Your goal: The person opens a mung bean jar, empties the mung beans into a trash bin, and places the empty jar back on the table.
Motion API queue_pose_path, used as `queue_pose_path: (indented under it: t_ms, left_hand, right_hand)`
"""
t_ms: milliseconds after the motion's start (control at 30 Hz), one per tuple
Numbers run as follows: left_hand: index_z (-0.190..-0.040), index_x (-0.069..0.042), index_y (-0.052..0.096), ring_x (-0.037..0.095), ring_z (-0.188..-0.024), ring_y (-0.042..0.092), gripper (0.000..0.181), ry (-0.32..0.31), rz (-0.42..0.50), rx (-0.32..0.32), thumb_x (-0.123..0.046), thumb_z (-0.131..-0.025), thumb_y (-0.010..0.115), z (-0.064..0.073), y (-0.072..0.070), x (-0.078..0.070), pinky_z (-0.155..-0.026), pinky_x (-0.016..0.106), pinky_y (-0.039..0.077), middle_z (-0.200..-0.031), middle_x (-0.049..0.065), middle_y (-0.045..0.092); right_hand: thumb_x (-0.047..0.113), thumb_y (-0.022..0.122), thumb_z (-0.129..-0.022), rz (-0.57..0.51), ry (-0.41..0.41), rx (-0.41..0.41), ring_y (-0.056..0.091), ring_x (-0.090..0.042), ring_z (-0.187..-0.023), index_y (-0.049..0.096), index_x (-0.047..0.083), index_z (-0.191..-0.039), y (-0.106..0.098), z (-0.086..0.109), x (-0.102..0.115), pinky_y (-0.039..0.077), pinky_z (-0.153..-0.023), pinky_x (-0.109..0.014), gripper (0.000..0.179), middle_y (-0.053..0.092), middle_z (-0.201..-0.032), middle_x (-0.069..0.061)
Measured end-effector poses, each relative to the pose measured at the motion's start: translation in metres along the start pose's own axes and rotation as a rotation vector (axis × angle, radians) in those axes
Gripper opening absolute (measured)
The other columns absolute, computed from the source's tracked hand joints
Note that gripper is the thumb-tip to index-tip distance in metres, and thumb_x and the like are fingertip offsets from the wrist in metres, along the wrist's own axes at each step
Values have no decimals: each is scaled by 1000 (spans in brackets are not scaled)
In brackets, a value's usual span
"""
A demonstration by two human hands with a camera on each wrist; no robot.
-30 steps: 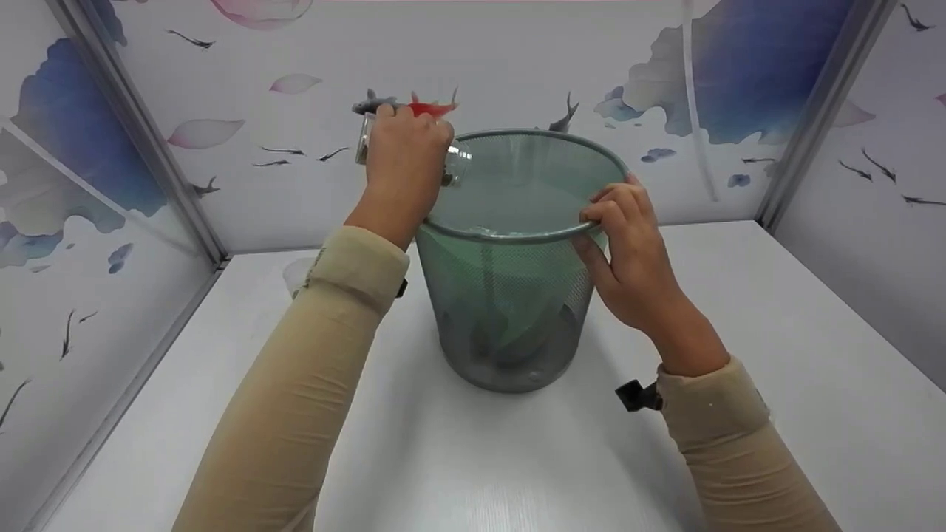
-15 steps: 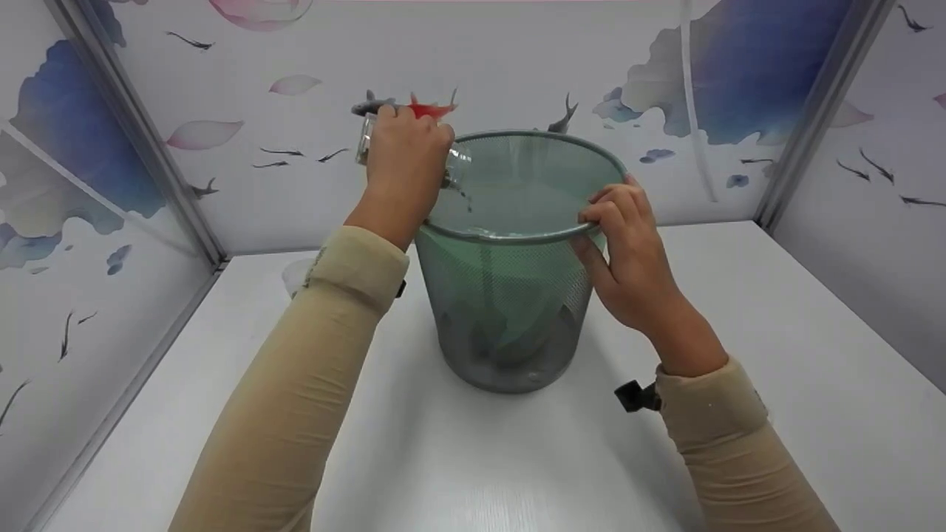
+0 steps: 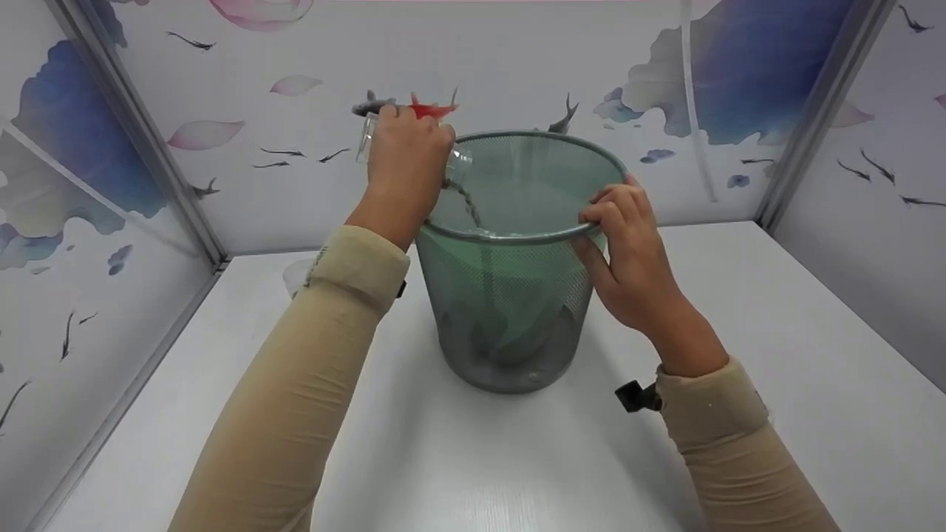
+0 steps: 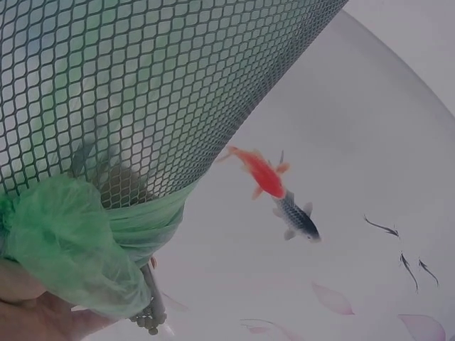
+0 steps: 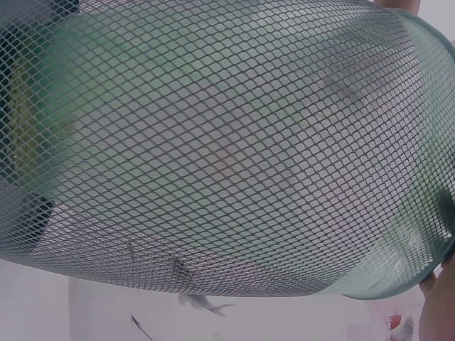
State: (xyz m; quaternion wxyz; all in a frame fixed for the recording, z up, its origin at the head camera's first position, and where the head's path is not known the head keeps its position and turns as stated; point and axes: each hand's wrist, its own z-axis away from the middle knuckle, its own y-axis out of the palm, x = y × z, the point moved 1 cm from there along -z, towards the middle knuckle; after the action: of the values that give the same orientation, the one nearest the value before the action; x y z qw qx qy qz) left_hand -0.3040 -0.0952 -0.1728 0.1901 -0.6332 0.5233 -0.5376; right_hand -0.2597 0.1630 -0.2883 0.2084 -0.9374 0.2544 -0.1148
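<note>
A grey mesh waste bin (image 3: 510, 325) lined with a green plastic bag (image 3: 517, 199) stands on the white table (image 3: 776, 310). My left hand (image 3: 406, 159) grips a clear glass jar (image 3: 456, 162) tipped over the bin's left rim. A thin stream of small dark bits (image 3: 467, 203) falls from the jar's mouth into the bag. My right hand (image 3: 621, 222) grips the bin's right rim (image 3: 517, 238), fingers over the edge. The left wrist view shows the mesh wall (image 4: 142, 85) and bunched green liner (image 4: 71, 241). The right wrist view is filled by the bin's mesh side (image 5: 213, 156).
Wall panels printed with fish and blue leaves (image 3: 739, 66) close in the table at the back and on both sides. A small clear lid or cup (image 3: 295, 273) lies on the table behind my left sleeve.
The falling bits have grown from nothing, to a few grains, to a steady stream. Both hands and the bin have stayed in place.
</note>
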Motion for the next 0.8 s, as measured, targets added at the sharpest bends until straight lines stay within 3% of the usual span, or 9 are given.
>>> queue_pose_path:
  t_ms: [467,800]
  left_hand:
    - [-139,-4,63,42,-124,63,39,6,-20,-11,-15,-102,73,0,0,-2,-108,49,47,-137,20,69]
    - [-138,-3,63,42,-122,64,41,18,-47,-26,-13,-100,75,-1,-1,-2,-110,50,47,-136,21,69]
  right_hand:
    - [36,49,-114,-4,-14,-13,48,-39,-117,56,3,-112,0,0,1,16,-126,-65,35,55,-113,-18]
    - [21,57,-111,15,-2,8,48,-40,-119,55,1,-112,-1,1,-1,15,-128,-63,20,54,-113,-20]
